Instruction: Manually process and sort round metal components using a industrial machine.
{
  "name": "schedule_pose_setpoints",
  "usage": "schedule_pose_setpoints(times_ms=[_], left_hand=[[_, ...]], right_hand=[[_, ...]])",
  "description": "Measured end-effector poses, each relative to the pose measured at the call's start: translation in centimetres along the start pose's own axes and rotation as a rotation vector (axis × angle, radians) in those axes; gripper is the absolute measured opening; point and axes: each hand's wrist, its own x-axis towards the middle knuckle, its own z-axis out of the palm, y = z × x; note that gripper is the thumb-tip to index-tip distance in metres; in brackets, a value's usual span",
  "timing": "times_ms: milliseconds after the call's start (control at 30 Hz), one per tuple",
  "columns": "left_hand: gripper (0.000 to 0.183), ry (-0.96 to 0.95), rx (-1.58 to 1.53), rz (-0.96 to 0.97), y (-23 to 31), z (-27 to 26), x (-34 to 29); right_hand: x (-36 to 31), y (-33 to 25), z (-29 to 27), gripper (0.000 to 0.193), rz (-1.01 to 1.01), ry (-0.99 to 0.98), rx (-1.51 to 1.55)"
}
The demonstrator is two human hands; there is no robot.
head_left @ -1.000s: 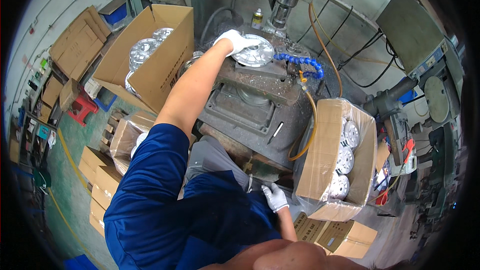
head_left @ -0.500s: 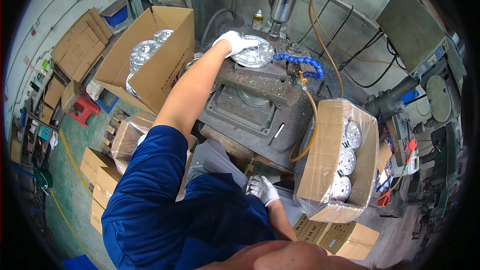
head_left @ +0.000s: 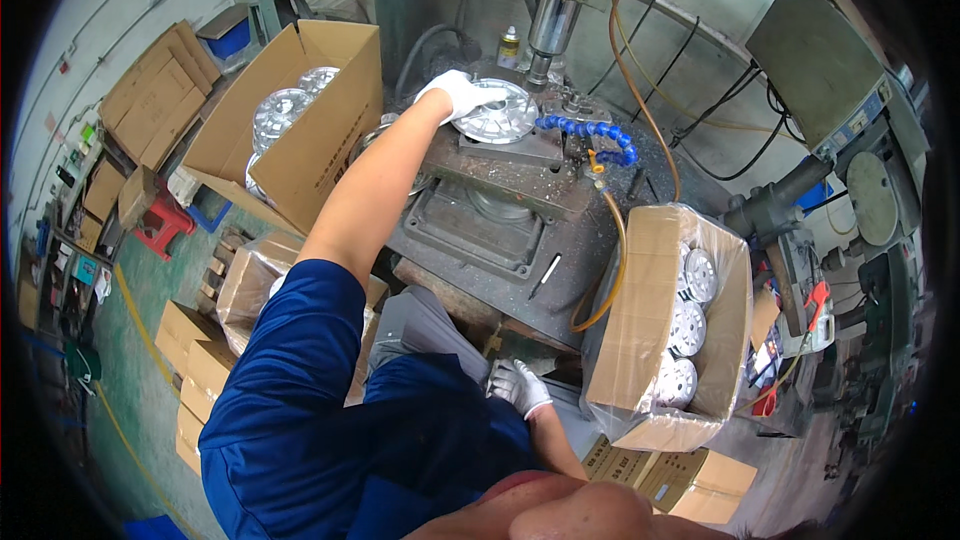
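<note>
My left hand (head_left: pixel 460 96), in a white glove, reaches far forward and is closed on the near-left rim of a round silver metal wheel-like casting (head_left: pixel 500 115). The casting lies flat on a steel block (head_left: pixel 512 148) on the machine's table, below the spindle (head_left: pixel 548 30). A blue segmented coolant hose (head_left: pixel 590 127) points at its right edge. My right hand (head_left: pixel 518 387), also gloved in white, rests low by my knee. Its fingers lie loosely bent and apart, and I see nothing in them.
A carton (head_left: pixel 330 125) of silver castings stands on the left. A plastic-lined carton (head_left: pixel 625 340) with several castings is on the right. A pen-like stick (head_left: pixel 545 276) lies on the metal-flecked bench. A spray can (head_left: pixel 508 47) stands behind. A yellow hose (head_left: pixel 622 260) curves down the bench's right side.
The view has shifted slightly, so the whole scene sits a little lower and to the left. My left hand stays on the casting; my right hand stays by my knee.
</note>
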Motion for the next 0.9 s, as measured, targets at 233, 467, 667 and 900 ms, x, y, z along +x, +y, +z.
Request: schedule_pose_setpoints(times_ms=[233, 467, 667, 900], left_hand=[[0.092, -0.012, 0.003, 0.026, 0.0, 0.2, 0.4], [0.092, -0.009, 0.039, 0.022, 0.5, -0.2, -0.2], [0.088, 0.04, 0.02, 0.049, -0.3, 0.3, 0.3], [0.09, -0.008, 0.01, 0.024, 0.3, 0.0, 0.0]], right_hand=[[0.8, 0.1, -1.0, 0.04, -0.025, 0.001, 0.009], [0.4, 0.0, -0.1, 0.039, -0.032, 0.04, 0.007], [0.5, 0.2, -0.7, 0.041, -0.019, -0.022, -0.024], [0.4, -0.1, -0.2, 0.043, -0.053, -0.002, -0.067]])
